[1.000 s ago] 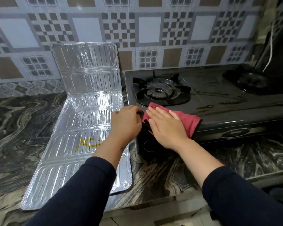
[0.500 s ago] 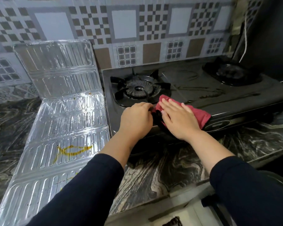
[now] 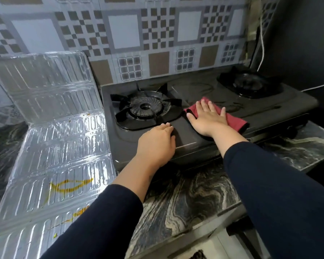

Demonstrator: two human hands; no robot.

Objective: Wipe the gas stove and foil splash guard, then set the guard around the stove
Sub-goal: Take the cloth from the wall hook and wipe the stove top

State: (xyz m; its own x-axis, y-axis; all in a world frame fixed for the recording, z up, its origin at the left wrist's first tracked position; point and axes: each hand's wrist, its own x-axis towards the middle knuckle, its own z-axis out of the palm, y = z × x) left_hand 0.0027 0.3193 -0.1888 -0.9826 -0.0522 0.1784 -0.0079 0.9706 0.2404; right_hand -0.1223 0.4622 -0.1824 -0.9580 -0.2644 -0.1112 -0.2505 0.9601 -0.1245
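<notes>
Now: right hand [image 3: 207, 119], fingers flat, pressing red cloth [image 3: 234, 121] onto gas stove [image 3: 269, 109] top between burners, moved up from the front edge; top-wiping underway. Left hand [image 3: 157, 144] braces front edge, fingers loosely curled, holding nothing. Foil splash guard [image 3: 60, 146] beside stove on surface, stained, near end cut off.

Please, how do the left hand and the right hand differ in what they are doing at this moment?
The right hand lies flat with spread fingers on the red cloth, pressing it on the stove top; the left hand has no cloth and rests bare on the front edge of the stove. The right hand is between the two burners; the left hand is in front of the left burner. Both touch the stove, and both arms wear dark sleeves.
</notes>
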